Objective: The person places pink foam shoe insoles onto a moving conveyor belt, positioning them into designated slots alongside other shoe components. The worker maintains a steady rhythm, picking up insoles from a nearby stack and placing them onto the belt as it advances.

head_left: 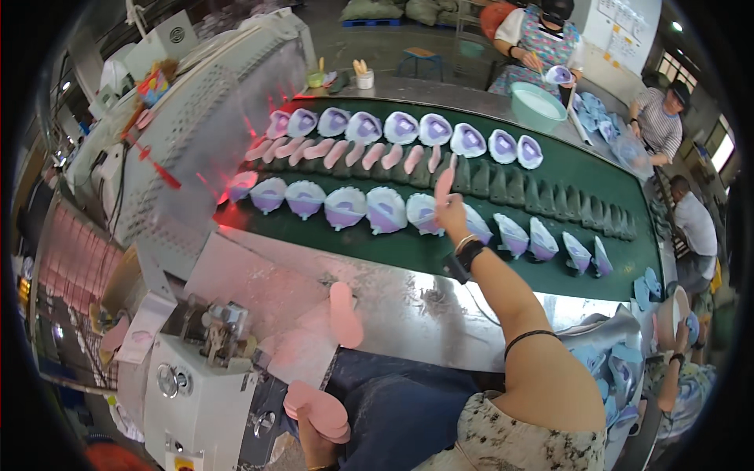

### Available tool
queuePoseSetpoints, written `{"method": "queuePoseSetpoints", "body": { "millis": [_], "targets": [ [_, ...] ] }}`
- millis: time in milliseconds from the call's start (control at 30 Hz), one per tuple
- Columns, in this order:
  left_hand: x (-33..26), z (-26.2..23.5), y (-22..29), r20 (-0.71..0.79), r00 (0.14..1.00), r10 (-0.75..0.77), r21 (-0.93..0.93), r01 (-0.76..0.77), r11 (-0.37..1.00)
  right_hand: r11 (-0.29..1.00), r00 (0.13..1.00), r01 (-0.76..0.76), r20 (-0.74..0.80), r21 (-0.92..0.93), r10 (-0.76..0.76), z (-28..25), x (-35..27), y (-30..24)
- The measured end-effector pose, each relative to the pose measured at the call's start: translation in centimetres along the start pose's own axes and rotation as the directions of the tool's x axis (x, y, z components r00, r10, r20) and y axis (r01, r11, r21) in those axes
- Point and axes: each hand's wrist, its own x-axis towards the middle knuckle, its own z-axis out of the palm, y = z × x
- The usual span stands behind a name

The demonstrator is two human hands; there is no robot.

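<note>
My right hand [451,213] reaches over the green conveyor belt [471,255], gripping a pink insole [444,182] by its near end. The insole's far end is at a middle row of dark shoe lasts [503,186]. Lasts to the left carry pink insoles [317,149]; those to the right are bare. White and purple shoe uppers [386,209] lie in rows on both sides of the lasts. Low at the front, my left hand [312,441] holds a stack of pink insoles [318,407]. Another pink insole [345,314] rests on the metal ledge nearby.
A perforated machine housing [228,86] with red light stands at the belt's left end. A white machine [184,400] is near my left. Across the belt, a person [542,47] works beside a pale green basin [538,106]. Blue pieces [624,369] are piled at right.
</note>
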Motion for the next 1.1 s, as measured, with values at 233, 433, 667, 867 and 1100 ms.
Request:
{"method": "queuePoseSetpoints", "body": {
  "millis": [233, 433, 667, 867, 1100],
  "targets": [
    [0.3, 2.6, -0.5, -0.069, 0.995, -0.076, 0.015, 0.078, 0.997, 0.985, 0.991, 0.058, -0.113, -0.160, -0.077, -9.0, 8.6, 5.0],
    [-0.5, 2.8, -0.9, -0.127, 0.992, 0.019, 0.116, -0.005, 0.993, 0.812, 0.854, 0.508, 0.292, -0.286, -0.431, 7.1, -6.5, -7.4],
    [1.4, 1.6, 0.1, -0.095, 0.921, 0.377, 0.471, -0.292, 0.832, 0.814, 0.158, 0.354, 0.829, 0.460, -0.537, 1.4, -37.1, -22.6],
    [-2.5, 2.0, 2.7, -0.115, 0.976, 0.182, 0.188, -0.159, 0.969, 0.960, 0.336, 0.165, 0.902, 0.225, -0.269, 8.1, -37.6, -20.4],
    [-3.6, -0.7, 1.2, -0.032, 0.997, 0.077, 0.044, -0.076, 0.996, 0.953, 0.473, 0.071, 0.831, 0.295, -0.292, 20.9, -34.1, -23.3]
  ]
}}
